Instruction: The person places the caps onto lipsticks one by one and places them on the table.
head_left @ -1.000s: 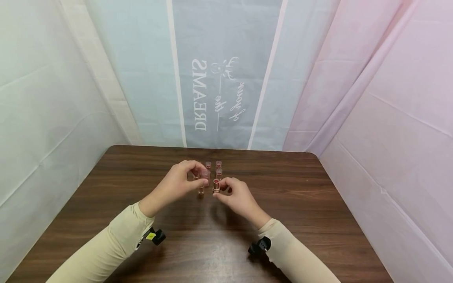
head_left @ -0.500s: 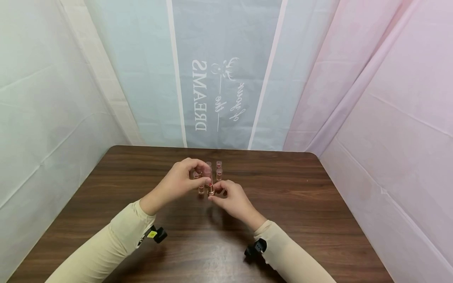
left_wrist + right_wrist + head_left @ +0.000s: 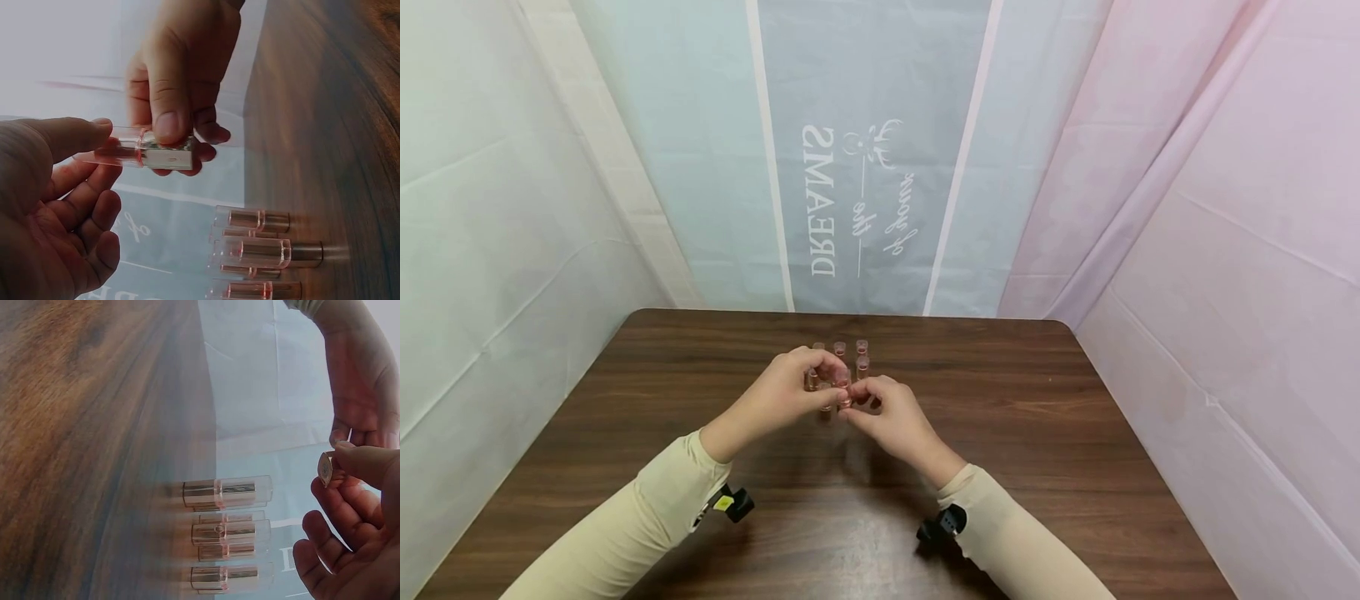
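A lipstick is held between both hands above the wood table. My left hand (image 3: 786, 390) pinches its clear cap (image 3: 129, 139) between thumb and fingers. The thumb and fingers of my right hand (image 3: 898, 417) grip the shiny gold base (image 3: 170, 153). In the left wrist view the cap sits over the lipstick and meets the base at a pinkish ring. The right wrist view shows only the base's end (image 3: 325, 469), the rest being hidden by fingers. Just beyond the hands several capped lipsticks (image 3: 862, 367) stand upright, some partly hidden by my left hand.
The dark wood table (image 3: 1000, 467) has its far edge just behind the standing lipsticks (image 3: 228, 492). A printed cloth backdrop (image 3: 880, 100) hangs behind it, with pale cloth at both sides. A small black camera is strapped to each wrist.
My right hand has moved left, bringing the bare red lipstick under the clear cap in my left hand. The cap has come down over it. The standing lipsticks have stayed put.
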A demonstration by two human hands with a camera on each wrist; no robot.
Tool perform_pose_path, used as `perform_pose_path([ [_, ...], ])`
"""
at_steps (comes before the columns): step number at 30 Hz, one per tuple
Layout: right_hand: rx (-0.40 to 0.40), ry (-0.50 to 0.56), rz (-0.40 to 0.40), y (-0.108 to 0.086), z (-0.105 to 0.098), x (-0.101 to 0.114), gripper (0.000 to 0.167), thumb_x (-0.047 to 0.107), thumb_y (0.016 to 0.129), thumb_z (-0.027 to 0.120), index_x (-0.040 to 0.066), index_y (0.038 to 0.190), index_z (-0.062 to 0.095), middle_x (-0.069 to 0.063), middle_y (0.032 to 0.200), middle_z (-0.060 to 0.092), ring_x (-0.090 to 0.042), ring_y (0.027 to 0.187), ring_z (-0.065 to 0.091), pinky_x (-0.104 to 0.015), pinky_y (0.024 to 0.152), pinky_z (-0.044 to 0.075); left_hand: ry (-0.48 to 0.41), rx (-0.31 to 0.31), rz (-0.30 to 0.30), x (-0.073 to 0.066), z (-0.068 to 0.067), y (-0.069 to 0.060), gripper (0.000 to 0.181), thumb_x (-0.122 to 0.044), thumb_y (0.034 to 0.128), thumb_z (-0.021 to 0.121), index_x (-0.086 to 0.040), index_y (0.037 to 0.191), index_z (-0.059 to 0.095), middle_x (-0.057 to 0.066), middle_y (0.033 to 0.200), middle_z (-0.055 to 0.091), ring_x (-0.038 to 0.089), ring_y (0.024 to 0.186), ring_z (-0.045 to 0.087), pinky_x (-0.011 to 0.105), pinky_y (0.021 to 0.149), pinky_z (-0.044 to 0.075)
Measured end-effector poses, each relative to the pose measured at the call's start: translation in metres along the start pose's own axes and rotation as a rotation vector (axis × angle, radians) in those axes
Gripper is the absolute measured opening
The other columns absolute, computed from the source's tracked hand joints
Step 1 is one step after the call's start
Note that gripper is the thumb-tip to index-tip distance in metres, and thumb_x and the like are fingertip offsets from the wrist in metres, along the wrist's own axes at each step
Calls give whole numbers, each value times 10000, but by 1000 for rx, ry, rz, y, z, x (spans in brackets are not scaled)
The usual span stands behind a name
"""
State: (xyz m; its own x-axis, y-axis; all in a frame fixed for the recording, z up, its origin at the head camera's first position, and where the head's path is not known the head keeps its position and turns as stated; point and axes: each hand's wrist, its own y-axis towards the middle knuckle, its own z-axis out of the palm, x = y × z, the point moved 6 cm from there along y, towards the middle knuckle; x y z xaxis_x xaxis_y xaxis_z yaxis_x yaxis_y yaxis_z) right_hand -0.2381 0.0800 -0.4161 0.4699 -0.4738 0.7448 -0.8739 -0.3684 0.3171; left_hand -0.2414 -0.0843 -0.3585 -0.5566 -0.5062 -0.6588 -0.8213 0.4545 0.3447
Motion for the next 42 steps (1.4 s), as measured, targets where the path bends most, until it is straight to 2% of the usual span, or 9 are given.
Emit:
perform_pose_path([
  [9,-16,11,-12,0,-2,4,175,165,871,834,151,1031,763,35,985,694,-137,942,651,-430,813,583,-3,-6,3,-1,1,-1,180,-229,870,844,-225,1013,735,-116,911,673,109,856,581,320,742,495],
  [18,-4,-12,-15,1,-3,7,161,185,875,835,175,1017,759,48,982,688,-124,951,633,-445,832,572,-5,-4,42,-1,0,-1,210,-223,861,852,-196,1032,732,-61,931,675,118,872,585,430,760,530],
  [26,-6,-40,-25,2,-4,10,155,183,866,842,183,996,758,61,959,687,-108,938,619,-426,823,564,19,-6,71,-2,-1,-2,225,-249,853,855,-193,1032,732,-89,929,660,115,888,582,320,772,492],
  [33,-5,-50,-35,3,-4,10,145,197,872,838,186,987,750,60,959,686,-115,940,619,-441,823,562,24,-8,76,-2,1,-1,220,-245,848,859,-195,1017,727,-82,913,663,120,884,577,320,780,483],
  [38,-23,-145,-108,4,-7,14,160,267,863,850,220,971,743,101,952,685,-95,945,592,-369,824,538,22,-21,95,-3,1,-1,216,-245,849,858,-196,1018,732,-97,911,666,192,888,598,343,777,493],
  [42,-44,-221,-171,8,-9,17,168,282,849,861,232,958,743,110,939,691,-85,939,580,-319,824,507,29,-46,95,-2,-1,-1,246,-245,842,866,-187,1045,741,-86,930,673,177,892,599,344,761,512],
])
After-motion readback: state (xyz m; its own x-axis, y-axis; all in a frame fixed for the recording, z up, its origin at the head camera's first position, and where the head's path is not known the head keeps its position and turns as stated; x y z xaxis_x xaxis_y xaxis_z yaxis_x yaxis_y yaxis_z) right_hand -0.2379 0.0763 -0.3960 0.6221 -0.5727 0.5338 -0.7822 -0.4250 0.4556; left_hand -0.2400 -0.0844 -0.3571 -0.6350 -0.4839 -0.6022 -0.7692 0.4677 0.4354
